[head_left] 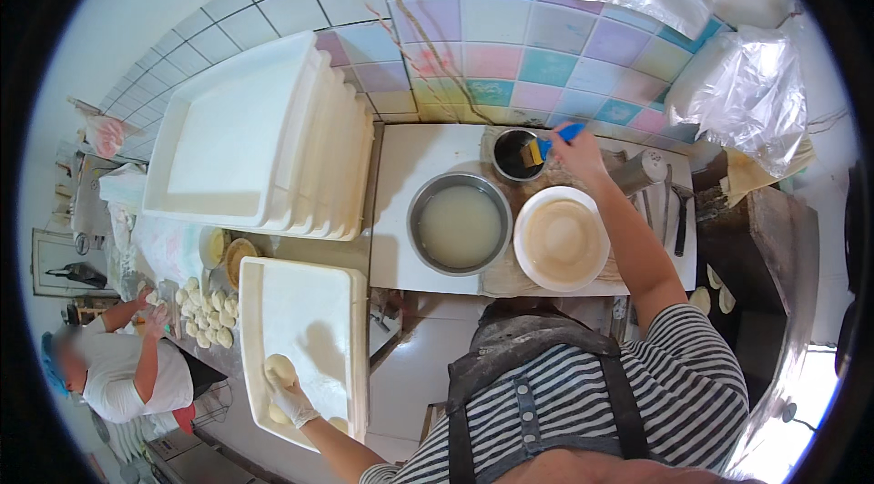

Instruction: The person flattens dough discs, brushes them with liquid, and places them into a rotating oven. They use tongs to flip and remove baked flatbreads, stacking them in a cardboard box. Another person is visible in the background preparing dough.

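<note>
My right hand point(575, 149) is closed round the blue handle of a pastry brush point(556, 141), whose bristles are over a small metal pot point(509, 163) with dark contents. In a white plastic tray point(249, 320) at the lower left, my left hand point(290, 396), in a thin glove, is on a round piece of dough point(280, 368); whether it grips the dough I cannot tell. More dough lies beneath and beside that hand. A metal basin point(412, 224) of cloudy liquid stands by a white bowl point(520, 235) holding a pale brown mixture.
Stacked white trays point(273, 142) stand at the left. Beyond them, a co-worker point(136, 368) handles dough near many dough pieces point(208, 313) on a floured table. A metal canister point(645, 170) and a black-handled tool point(681, 224) lie right of my arm, near an oven point(771, 258) with flatbreads inside.
</note>
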